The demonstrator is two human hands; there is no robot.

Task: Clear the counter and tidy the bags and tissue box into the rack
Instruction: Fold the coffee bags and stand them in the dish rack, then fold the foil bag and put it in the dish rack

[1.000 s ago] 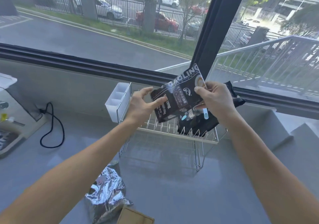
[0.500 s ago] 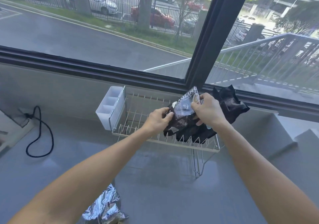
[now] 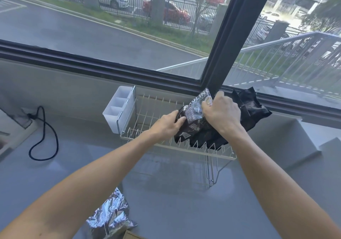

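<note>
Both hands pinch the dark printed bag (image 3: 193,122) over the wire rack (image 3: 147,139): left hand (image 3: 168,123) at its left edge, right hand (image 3: 221,114) on top (fingers curled).

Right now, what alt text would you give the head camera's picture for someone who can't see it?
Two bare hands, left hand and right hand, press a dark coffee bag into a white wire rack beside a black bag, below a window. A silver foil bag waits on the grey counter.

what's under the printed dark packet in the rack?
The printed packet, held by the left hand and right hand, lies on a crumpled black bag in the wire rack. Whatever is beneath that bag is covered.
</note>
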